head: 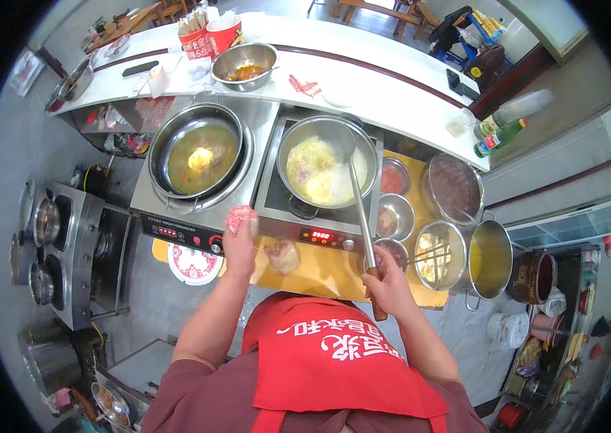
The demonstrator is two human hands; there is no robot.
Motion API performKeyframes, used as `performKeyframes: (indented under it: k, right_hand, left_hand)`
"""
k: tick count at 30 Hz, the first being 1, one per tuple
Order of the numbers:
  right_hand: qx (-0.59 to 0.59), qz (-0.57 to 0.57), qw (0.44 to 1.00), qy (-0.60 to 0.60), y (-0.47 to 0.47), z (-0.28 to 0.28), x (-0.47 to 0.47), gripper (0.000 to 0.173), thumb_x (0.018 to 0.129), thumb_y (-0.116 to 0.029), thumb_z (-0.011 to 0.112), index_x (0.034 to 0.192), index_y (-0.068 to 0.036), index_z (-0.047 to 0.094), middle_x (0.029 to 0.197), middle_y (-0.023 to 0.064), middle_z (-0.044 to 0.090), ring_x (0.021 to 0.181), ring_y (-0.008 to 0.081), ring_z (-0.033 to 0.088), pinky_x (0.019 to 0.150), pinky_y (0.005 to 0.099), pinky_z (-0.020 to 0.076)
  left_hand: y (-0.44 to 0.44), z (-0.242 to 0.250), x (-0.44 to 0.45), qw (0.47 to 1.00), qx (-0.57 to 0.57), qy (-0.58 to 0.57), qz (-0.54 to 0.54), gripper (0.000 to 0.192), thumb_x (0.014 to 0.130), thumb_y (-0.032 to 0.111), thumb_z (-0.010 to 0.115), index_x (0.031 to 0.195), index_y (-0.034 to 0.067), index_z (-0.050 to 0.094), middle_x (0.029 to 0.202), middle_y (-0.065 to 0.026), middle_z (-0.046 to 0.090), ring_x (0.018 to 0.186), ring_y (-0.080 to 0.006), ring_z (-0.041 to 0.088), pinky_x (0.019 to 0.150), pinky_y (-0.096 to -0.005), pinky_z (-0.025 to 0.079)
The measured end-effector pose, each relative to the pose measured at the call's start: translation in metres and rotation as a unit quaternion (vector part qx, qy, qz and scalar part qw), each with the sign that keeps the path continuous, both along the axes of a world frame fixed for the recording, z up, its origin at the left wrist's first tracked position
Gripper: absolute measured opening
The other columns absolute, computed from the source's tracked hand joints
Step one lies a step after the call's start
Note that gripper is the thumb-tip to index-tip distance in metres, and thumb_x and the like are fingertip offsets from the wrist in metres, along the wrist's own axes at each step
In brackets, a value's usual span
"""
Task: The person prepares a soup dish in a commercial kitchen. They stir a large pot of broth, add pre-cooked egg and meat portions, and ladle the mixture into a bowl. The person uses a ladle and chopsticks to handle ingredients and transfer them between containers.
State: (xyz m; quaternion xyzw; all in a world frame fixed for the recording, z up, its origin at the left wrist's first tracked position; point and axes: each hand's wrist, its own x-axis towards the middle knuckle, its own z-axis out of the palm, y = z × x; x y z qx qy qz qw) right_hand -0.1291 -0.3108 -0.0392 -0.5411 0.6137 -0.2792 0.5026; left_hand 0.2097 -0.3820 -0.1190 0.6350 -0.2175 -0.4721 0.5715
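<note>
In my left hand (240,250) is a crumpled pink and white cloth (241,215), held above the front edge of the left cooker. My right hand (390,284) grips a long-handled metal ladle (360,203) near its wooden end. The ladle's head dips into a steaming pot (374,172) of pale bubbling broth, at the pot's right side. That pot sits on an induction cooker (274,214) with a lit red display. To its left, a dark-lined two-handled pan (157,162) holds yellowish-green broth with a yolk-like yellow piece in it.
Right of the cookers stand metal bowls (408,217), a pot with chopsticks (416,238) and a tall pot (508,270). A counter (387,89) behind bears a sauce bowl (219,54) and a green bottle (500,138). A crumpled cloth (283,256) lies on the yellow board (327,276).
</note>
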Motion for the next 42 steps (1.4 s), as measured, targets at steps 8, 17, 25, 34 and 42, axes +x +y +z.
performKeyframes:
  k: [8, 17, 25, 34, 42]
  right_hand:
    - [0.204, 0.015, 0.957, -0.206, -0.018, 0.051, 0.004, 0.063, 0.095, -0.001, 0.065, 0.154, 0.0, 0.043, 0.086, 0.0085, 0.066, 0.064, 0.0167, 0.065, 0.058, 0.031, 0.0519]
    - [0.324, -0.068, 0.831, -0.447, -0.03, 0.091, -0.045, 0.057, 0.097, -0.011, 0.062, 0.152, -0.008, 0.047, 0.089, 0.0106, 0.064, 0.061, 0.017, 0.06, 0.055, 0.0274, 0.0497]
    - [0.289, -0.07, 0.809, -0.506, -0.034, 0.073, -0.044, 0.053, 0.1, -0.014, 0.061, 0.151, -0.008, 0.048, 0.091, 0.0105, 0.063, 0.065, 0.0189, 0.06, 0.06, 0.0268, 0.0533]
    - [0.031, 0.103, 0.946, -0.306, -0.014, 0.044, -0.117, 0.037, 0.11, -0.007, 0.054, 0.147, -0.001, 0.056, 0.099, 0.0059, 0.07, 0.084, 0.0131, 0.069, 0.075, 0.0276, 0.0567]
    - [-0.148, -0.094, 0.904, 0.389, 0.004, -0.088, -0.277, 0.043, 0.098, -0.025, 0.068, 0.132, 0.002, 0.066, 0.113, 0.024, 0.07, 0.104, 0.0407, 0.069, 0.09, 0.0492, 0.0554]
  left_hand:
    - [0.053, -0.026, -0.088, 0.96, 0.057, 0.256, -0.101, 0.026, 0.11, 0.022, 0.053, 0.13, 0.006, 0.061, 0.116, -0.0081, 0.071, 0.103, -0.021, 0.073, 0.087, -0.0367, 0.059]
    - [0.066, -0.005, -0.136, 0.922, 0.075, 0.363, -0.113, 0.025, 0.11, 0.021, 0.053, 0.126, 0.006, 0.065, 0.113, -0.0067, 0.072, 0.101, -0.0179, 0.073, 0.085, -0.036, 0.06]
    - [0.009, 0.06, -0.221, 0.856, -0.081, 0.475, -0.187, 0.03, 0.112, 0.03, 0.052, 0.128, 0.007, 0.061, 0.113, -0.0106, 0.072, 0.1, -0.0232, 0.073, 0.088, -0.0394, 0.061]
    - [0.002, 0.097, -0.186, 0.964, 0.026, 0.062, -0.256, 0.02, 0.093, 0.007, 0.063, 0.113, 0.008, 0.065, 0.094, -0.0014, 0.066, 0.082, -0.0146, 0.066, 0.074, -0.0334, 0.058]
    - [0.036, 0.123, -0.128, 0.935, 0.076, -0.195, -0.286, 0.037, 0.086, 0.002, 0.067, 0.122, 0.003, 0.06, 0.097, -0.0027, 0.064, 0.082, -0.0129, 0.065, 0.069, -0.0294, 0.053]
